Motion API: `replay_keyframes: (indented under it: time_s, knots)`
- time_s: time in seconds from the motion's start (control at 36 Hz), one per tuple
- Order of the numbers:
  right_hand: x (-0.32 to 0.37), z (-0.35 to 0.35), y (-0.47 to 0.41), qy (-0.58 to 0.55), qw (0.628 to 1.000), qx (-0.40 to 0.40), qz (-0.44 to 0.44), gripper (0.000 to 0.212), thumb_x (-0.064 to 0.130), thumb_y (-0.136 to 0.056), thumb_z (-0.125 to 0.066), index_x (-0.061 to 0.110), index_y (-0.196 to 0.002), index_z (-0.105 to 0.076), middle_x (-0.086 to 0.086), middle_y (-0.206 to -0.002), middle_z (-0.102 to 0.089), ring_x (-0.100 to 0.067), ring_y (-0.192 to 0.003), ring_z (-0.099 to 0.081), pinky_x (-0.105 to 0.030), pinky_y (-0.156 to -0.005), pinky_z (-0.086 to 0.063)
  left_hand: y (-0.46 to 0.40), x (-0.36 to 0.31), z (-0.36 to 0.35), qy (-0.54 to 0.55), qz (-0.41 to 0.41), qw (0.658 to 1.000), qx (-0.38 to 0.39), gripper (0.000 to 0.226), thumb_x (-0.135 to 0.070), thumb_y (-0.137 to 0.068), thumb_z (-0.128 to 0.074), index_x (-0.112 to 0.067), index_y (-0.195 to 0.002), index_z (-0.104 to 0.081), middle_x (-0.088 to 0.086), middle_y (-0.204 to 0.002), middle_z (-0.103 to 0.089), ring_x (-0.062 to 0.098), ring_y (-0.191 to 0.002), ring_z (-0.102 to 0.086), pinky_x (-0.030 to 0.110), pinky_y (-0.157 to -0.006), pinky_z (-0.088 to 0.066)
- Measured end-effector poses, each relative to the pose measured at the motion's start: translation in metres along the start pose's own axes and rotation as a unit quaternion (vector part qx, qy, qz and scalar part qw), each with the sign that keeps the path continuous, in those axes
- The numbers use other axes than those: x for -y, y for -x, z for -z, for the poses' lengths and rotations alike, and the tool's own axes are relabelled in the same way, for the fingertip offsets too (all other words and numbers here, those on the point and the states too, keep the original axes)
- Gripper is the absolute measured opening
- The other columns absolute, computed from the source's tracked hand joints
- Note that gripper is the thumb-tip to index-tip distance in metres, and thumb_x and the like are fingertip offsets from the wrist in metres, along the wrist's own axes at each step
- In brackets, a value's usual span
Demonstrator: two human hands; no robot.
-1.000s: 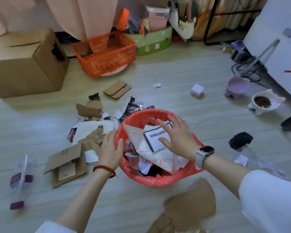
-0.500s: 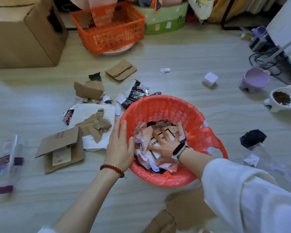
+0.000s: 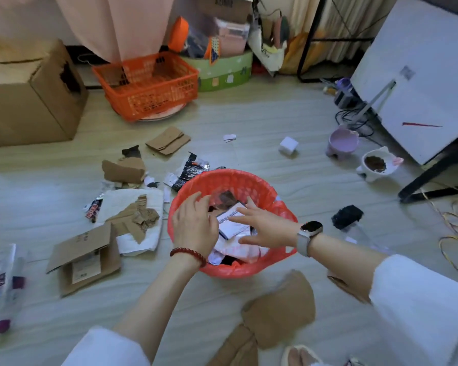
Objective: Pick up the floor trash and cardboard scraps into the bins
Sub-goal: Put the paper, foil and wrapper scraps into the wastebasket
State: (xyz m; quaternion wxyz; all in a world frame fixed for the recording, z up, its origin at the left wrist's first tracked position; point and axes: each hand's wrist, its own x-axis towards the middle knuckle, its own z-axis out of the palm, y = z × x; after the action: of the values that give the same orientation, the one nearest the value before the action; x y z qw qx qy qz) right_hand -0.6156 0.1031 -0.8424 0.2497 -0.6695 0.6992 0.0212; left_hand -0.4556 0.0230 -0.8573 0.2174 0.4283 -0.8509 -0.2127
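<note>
One red bin [image 3: 251, 186] sat at frame centre, stuffed with paper. Left hand [image 3: 193, 225] hovered over its left rim, fingers loosely curved, holding nothing. Right hand [image 3: 266, 227] lay flat on one white booklet [image 3: 233, 220] inside, fingers straight. Cardboard scraps [image 3: 85, 256] lay left of it, one orange crate [image 3: 148, 83] upper centre, two pet bowls [image 3: 376, 166] at right.
</note>
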Motion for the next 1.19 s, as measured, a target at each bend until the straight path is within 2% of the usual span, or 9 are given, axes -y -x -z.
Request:
replay_keyframes:
  time_s: [0.06, 0.14, 0.36, 0.53, 0.69, 0.78, 0.94, 1.08, 1.19]
  knots:
    - [-0.002, 0.016, 0.031, -0.062, 0.993, -0.092, -0.027, 0.042, 0.026, -0.093, -0.051, 0.015, -0.134, -0.047, -0.006, -0.137, -0.049, -0.024, -0.13, -0.04, -0.034, -0.106, -0.032, -0.003, -0.029, 0.007, 0.008, -0.029, 0.999, 0.011, 0.036, -0.016, -0.08, -0.049, -0.007, -0.112, -0.061, 0.014, -0.119, -0.058, 0.035, -0.109, -0.054, 0.05, -0.088, -0.046]
    - [-0.015, 0.034, 0.082, -0.104, 0.977, -0.168, -0.086, 0.032, 0.021, -0.094, -0.049, 0.014, -0.124, -0.058, -0.004, -0.127, -0.06, -0.02, -0.119, -0.053, -0.028, -0.097, -0.037, -0.007, -0.075, 0.012, -0.005, -0.093, 0.994, 0.054, 0.037, -0.023, -0.083, -0.041, -0.01, -0.113, -0.06, 0.013, -0.116, -0.058, 0.034, -0.105, -0.054, 0.047, -0.082, -0.046]
    - [-0.087, 0.036, 0.22, -0.209, 0.916, -0.239, -0.245, 0.03, 0.019, -0.094, -0.048, 0.012, -0.121, -0.06, -0.006, -0.119, -0.065, -0.019, -0.11, -0.06, -0.025, -0.092, -0.044, 0.023, -0.198, -0.024, -0.041, -0.22, 0.96, 0.169, 0.035, -0.02, -0.094, -0.041, -0.017, -0.128, -0.048, 0.005, -0.13, -0.05, 0.025, -0.117, -0.048, 0.039, -0.094, -0.041]
    - [-0.14, -0.073, 0.307, -0.305, 0.834, -0.264, -0.376, 0.028, 0.015, -0.093, -0.048, 0.01, -0.117, -0.062, -0.009, -0.116, -0.066, -0.023, -0.108, -0.06, -0.025, -0.086, -0.042, 0.085, -0.234, -0.102, -0.06, -0.21, 0.937, 0.273, 0.035, -0.021, -0.094, -0.041, -0.018, -0.129, -0.047, 0.004, -0.13, -0.049, 0.025, -0.116, -0.049, 0.038, -0.095, -0.043]
    - [-0.158, -0.229, 0.332, -0.34, 0.824, -0.093, -0.444, 0.047, 0.018, -0.091, -0.049, 0.019, -0.137, -0.041, -0.013, -0.136, -0.046, -0.027, -0.126, -0.045, -0.03, -0.103, -0.036, 0.125, -0.222, -0.169, -0.069, -0.154, 0.924, 0.343, 0.035, -0.019, -0.093, -0.042, -0.018, -0.126, -0.05, 0.006, -0.128, -0.049, 0.026, -0.115, -0.049, 0.031, -0.092, -0.039]
    - [-0.154, -0.279, 0.322, -0.316, 0.845, -0.029, -0.43, 0.06, 0.028, -0.088, -0.052, 0.03, -0.143, -0.028, -0.009, -0.144, -0.032, -0.031, -0.133, -0.031, -0.037, -0.105, -0.034, 0.121, -0.201, -0.188, -0.087, -0.172, 0.91, 0.367, 0.03, -0.017, -0.091, -0.045, -0.017, -0.121, -0.054, 0.006, -0.124, -0.051, 0.025, -0.112, -0.049, 0.026, -0.086, -0.035]
    - [-0.138, -0.326, 0.299, -0.162, 0.909, 0.076, -0.376, 0.072, 0.038, -0.088, -0.051, 0.039, -0.146, -0.008, -0.003, -0.157, 0.005, -0.033, -0.143, -0.005, -0.047, -0.108, -0.026, 0.111, -0.176, -0.216, -0.125, -0.116, 0.901, 0.399, 0.038, -0.022, -0.092, -0.045, -0.017, -0.13, -0.046, 0.009, -0.131, -0.046, 0.028, -0.117, -0.047, 0.036, -0.097, -0.04]
    - [-0.15, -0.326, 0.293, -0.167, 0.9, 0.03, -0.401, 0.059, 0.029, -0.083, -0.058, 0.029, -0.136, -0.031, -0.006, -0.144, -0.024, -0.032, -0.124, -0.033, -0.041, -0.092, -0.04, 0.117, -0.175, -0.229, -0.12, -0.116, 0.894, 0.415, 0.037, -0.02, -0.093, -0.043, -0.017, -0.129, -0.045, 0.009, -0.131, -0.045, 0.029, -0.113, -0.051, 0.035, -0.094, -0.042]
    - [-0.169, -0.323, 0.3, -0.258, 0.842, -0.002, -0.474, 0.031, 0.023, -0.089, -0.049, 0.012, -0.117, -0.041, -0.013, -0.124, -0.045, -0.032, -0.11, -0.05, -0.037, -0.081, -0.045, 0.114, -0.177, -0.235, -0.116, -0.11, 0.895, 0.416, 0.036, -0.021, -0.093, -0.042, -0.018, -0.129, -0.045, 0.007, -0.13, -0.045, 0.028, -0.109, -0.053, 0.033, -0.091, -0.042]
